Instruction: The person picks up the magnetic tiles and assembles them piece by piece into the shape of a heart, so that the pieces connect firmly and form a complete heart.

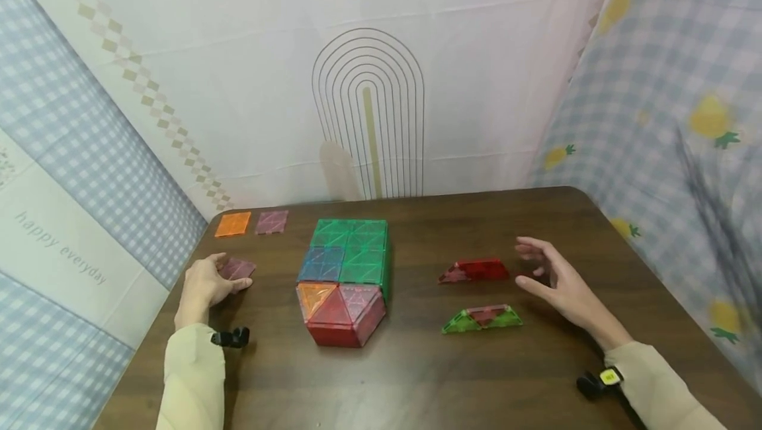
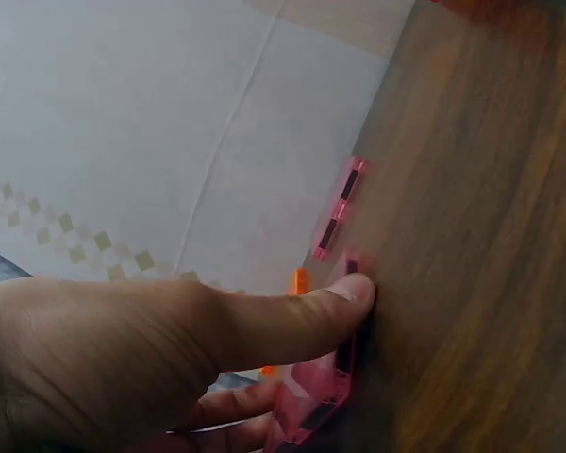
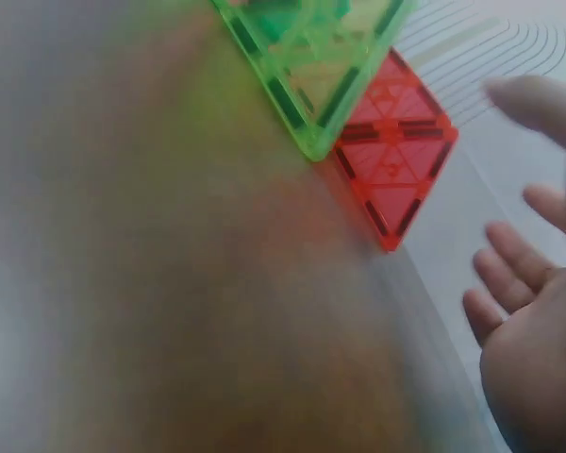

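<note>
My left hand (image 1: 205,284) grips a pink square magnetic tile (image 1: 239,268) at the table's left side. In the left wrist view the thumb lies on the edge of that tile (image 2: 313,389), with fingers at its other side. My right hand (image 1: 556,284) is held with spread, relaxed fingers and nothing in it. Just left of it stands a strip of red triangle tiles (image 1: 479,270), and nearer me a green strip (image 1: 482,318) with a reddish triangle in its middle. Both appear in the right wrist view, the red tiles (image 3: 391,179) behind the green one (image 3: 311,104).
A block built of tiles, with a green, blue, orange and red top (image 1: 364,261), sits mid-table. Flat near the back left corner lie an orange square tile (image 1: 233,224) and another pink one (image 1: 271,221). Patterned cloth (image 1: 268,106) hangs behind the brown table (image 1: 417,384).
</note>
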The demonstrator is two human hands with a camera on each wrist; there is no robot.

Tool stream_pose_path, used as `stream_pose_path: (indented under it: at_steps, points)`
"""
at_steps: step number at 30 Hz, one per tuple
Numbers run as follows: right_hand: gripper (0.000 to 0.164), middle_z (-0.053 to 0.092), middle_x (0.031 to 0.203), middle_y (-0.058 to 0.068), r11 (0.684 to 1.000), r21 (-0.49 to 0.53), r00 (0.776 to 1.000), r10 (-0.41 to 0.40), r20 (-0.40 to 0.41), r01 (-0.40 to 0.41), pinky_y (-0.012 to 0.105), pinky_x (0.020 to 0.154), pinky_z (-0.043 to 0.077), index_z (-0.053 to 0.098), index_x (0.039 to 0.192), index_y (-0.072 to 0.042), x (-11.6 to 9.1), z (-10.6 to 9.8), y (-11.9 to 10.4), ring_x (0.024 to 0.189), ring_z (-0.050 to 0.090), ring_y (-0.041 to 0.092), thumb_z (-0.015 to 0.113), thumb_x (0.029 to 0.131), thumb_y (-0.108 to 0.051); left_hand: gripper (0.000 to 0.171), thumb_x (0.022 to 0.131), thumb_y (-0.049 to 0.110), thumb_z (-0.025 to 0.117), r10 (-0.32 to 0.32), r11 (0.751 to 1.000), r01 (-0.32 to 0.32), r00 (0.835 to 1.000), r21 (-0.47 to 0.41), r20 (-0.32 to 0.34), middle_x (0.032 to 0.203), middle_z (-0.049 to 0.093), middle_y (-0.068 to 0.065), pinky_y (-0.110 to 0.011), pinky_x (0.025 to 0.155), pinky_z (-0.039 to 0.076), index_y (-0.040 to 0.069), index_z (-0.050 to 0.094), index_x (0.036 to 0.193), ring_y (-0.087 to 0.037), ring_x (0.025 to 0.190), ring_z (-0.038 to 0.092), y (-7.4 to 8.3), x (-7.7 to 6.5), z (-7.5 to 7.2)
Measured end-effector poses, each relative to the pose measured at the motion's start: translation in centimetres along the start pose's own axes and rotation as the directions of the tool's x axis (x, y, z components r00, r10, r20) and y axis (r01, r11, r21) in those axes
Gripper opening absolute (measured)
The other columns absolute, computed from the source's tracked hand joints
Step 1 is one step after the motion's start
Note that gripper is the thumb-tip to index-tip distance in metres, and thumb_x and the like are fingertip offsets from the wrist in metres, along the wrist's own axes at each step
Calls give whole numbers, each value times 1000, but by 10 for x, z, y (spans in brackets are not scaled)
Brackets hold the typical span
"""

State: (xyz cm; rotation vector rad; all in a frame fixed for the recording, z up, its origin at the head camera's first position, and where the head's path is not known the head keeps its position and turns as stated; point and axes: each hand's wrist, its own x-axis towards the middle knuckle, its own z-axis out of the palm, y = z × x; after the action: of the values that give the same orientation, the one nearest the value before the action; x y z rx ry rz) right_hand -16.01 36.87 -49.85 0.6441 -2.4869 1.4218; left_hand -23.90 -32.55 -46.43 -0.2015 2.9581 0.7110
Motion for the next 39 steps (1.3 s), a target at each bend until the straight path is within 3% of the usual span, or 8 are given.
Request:
stream_pose_path:
  at_steps: [7,12,15,21,24,26,32,39]
  points:
    - [61,66,141,22,990,142,989,-33,141,13,28,93,55,55,155,0,-30,10,-12,122,66,22,78,98,8,93,90,46,89,62,998,-63,989,1,-134,133,69,-38,-69,106,51,-15,55,151,-62,125,61,1,-4,-4]
    - [56,72,142,8,996,89,973,-13,231,-8,29,93,55,64,151,-10,-35,22,-13,117,68,17,84,99,-6,77,93,41,91,184,948,-265,907,-175,-380,127,76,-28,-35,93,58,-5,65,149,-33,107,76,34,-23,-29]
    - [44,77,134,1,997,75,968,-10,252,-9,30,85,57,71,143,-18,-36,23,-13,106,69,15,82,102,-9,71,89,16,96,291,821,-475,825,-317,-484,132,74,-18,-15,92,57,0,64,151,-13,110,73,78,-48,-48]
    - [28,80,119,-2,994,108,964,-5,266,-25,32,80,58,79,129,-23,-32,20,-13,95,72,17,76,106,-7,82,71,-15,96,646,421,-790,607,-447,-463,117,74,-7,-33,103,62,6,65,143,-22,107,73,191,-99,-35]
    - [28,80,119,-1,992,128,961,-27,276,-8,31,87,58,79,128,-22,-31,21,-13,101,73,20,75,106,-5,79,71,-3,100,768,349,-809,536,-473,-350,122,72,-3,-40,100,64,10,64,141,-23,110,73,234,-113,2]
    - [28,80,119,0,989,149,958,-40,285,-3,32,91,57,79,127,-21,-31,21,-13,103,73,21,74,106,-4,79,72,4,101,798,370,-790,539,-489,-268,128,69,-3,-39,97,66,9,63,141,-23,114,72,256,-119,29]
    - [24,79,115,1,987,159,958,-44,284,-2,31,90,55,79,123,-21,-31,21,-14,100,72,22,75,106,-4,78,77,7,100,764,514,-685,639,-517,-88,134,63,-7,-28,87,66,5,58,143,-26,119,69,283,-125,101]
    - [22,79,114,2,985,174,954,-51,294,-1,31,90,54,79,119,-21,-30,24,-16,99,71,20,74,106,-4,75,77,3,100,695,614,-597,719,-516,-4,127,62,-12,-25,77,65,3,58,139,-29,113,67,287,-123,144]
